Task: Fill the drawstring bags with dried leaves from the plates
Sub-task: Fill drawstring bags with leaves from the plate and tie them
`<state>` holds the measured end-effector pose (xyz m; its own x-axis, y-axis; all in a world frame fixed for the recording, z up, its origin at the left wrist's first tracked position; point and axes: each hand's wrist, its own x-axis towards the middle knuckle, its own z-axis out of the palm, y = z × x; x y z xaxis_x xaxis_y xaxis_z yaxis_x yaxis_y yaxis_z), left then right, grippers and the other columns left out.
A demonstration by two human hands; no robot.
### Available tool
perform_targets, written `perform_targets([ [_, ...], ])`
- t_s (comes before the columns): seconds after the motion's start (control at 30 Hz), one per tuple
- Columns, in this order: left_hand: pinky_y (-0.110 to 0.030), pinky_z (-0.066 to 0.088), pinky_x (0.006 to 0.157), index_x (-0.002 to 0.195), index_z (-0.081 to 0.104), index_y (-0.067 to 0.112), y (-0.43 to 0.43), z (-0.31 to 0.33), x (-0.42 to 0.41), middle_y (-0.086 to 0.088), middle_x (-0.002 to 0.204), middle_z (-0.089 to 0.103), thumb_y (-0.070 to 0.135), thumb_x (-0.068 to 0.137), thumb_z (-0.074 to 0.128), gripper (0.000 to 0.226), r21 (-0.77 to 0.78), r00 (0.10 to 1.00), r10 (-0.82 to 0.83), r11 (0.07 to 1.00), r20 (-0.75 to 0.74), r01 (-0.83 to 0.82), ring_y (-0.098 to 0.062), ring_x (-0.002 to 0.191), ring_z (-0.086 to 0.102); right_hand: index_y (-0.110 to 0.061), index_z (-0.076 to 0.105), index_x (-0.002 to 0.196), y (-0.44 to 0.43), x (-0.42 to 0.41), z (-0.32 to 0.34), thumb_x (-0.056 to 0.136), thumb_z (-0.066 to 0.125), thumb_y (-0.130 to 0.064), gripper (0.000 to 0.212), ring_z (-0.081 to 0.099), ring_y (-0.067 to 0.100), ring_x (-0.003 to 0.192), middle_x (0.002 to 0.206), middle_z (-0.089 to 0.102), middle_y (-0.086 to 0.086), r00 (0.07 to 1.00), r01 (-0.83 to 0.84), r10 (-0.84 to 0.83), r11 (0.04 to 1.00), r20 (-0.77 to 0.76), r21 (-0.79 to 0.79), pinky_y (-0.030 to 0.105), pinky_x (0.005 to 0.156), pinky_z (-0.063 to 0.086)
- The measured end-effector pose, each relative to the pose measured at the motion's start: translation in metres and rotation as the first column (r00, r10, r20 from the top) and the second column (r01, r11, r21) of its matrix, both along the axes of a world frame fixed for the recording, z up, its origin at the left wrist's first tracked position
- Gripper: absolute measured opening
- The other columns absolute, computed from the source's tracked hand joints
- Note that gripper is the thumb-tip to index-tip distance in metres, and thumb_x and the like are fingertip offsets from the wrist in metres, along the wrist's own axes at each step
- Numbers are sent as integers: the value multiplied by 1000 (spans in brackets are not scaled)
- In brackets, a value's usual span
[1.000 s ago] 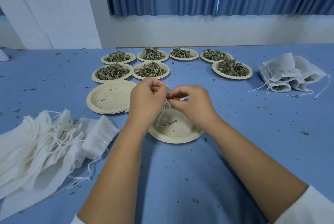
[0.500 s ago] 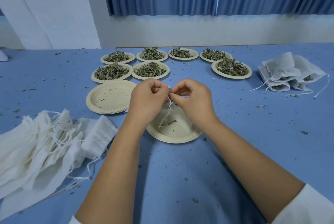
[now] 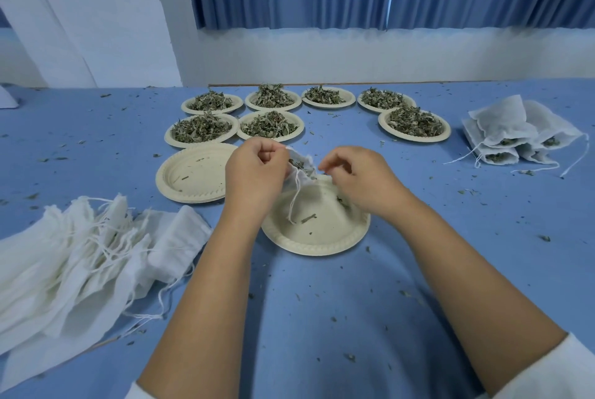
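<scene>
A small white bag [image 3: 304, 164] hangs in the middle of the frame, caught between the two hands just above a nearly bare plate [image 3: 322, 245] on the blue worktop [image 3: 322, 302]. The left hand [image 3: 254, 173] has its fingers [image 3: 267, 153] curled tight and pinches the bag's left edge. The right hand [image 3: 360, 178] has its fingers [image 3: 335, 162] curled too and pinches the right side of the mouth, though whether it has cloth or cord there is hard to tell. Dried leaves [image 3: 297, 162] show dark inside the mouth, so the bag looks filled and the step in hand is likely closing it

The next move turns on the drawstring [image 3: 294, 202]. It drops from the bag's mouth straight down the frame, its long axis running top to bottom, with the loose end reaching the middle of the plate. It hangs just beside the left hand's wrist and apart from the right hand, so the left hand is nearer. To cinch the mouth, the cord would need pulling away from it while the other hand keeps hold of the cloth

Seven full plates [image 3: 199, 142] sit in the upper middle. A stack of bare plates [image 3: 193, 197] lies left of the hands. Filled bags [image 3: 508, 134] lie at the upper right and flat unfilled bags [image 3: 80, 247] at the lower left
</scene>
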<state>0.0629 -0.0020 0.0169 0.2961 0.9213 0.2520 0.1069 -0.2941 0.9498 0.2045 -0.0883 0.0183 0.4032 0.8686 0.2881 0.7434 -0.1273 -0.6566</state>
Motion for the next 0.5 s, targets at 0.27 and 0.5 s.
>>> perform_targets([
  [0.27,-11,47,51,84,66,14,-1,0,0,9,56,64,8,89,56,13,10,999,-21,1000,32,20,2,55,61,-4,61,94,4,-9,-15,89,41,2,22,57,29,92,92,57,7,893,144,90,871,441,-469,32,67,46],
  [0.5,-22,56,61,84,66,15,0,0,-1,10,58,65,9,89,56,12,19,1000,-18,1000,21,18,-2,60,63,-19,69,116,0,-11,-5,88,41,1,44,62,10,96,110,67,-8,992,-94,116,943,52,-319,22,86,48],
])
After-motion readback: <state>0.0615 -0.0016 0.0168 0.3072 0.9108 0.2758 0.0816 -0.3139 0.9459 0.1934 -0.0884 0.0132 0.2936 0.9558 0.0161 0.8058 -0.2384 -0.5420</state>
